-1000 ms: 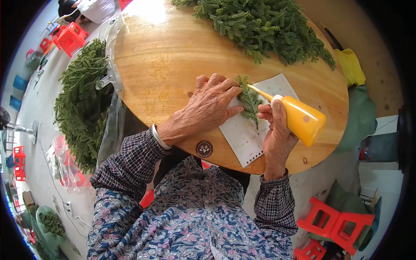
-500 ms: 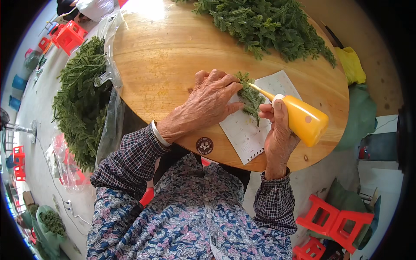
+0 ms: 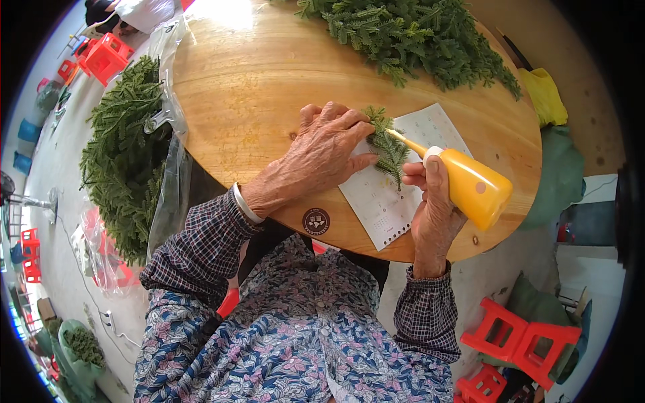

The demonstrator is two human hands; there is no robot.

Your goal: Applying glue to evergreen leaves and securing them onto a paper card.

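Note:
A small green fir sprig (image 3: 391,154) lies over a white calendar sheet (image 3: 376,218) on the wooden table. My left hand (image 3: 329,144) rests beside it, with thumb and forefinger bent around the sprig's left edge and pinching it. In my right hand (image 3: 433,215) is a yellow squeeze bottle (image 3: 478,187), tilted with its narrow nozzle pointing up and left. The nozzle tip meets the upper part of the sprig, and a pale spot shows there. My palm hides part of the bottle's near side.
A heap of fir branches (image 3: 416,40) covers the table's far right. More branches (image 3: 124,161) fill a clear plastic bag (image 3: 164,195) at the left edge. Red stools (image 3: 521,342) stand at lower right, others (image 3: 107,59) at upper left. A yellow cloth (image 3: 544,97) hangs beyond the right edge.
The nozzle tip has shifted slightly toward me along the sprig, and the bottle with it. My left hand keeps its hold; the view has moved a little.

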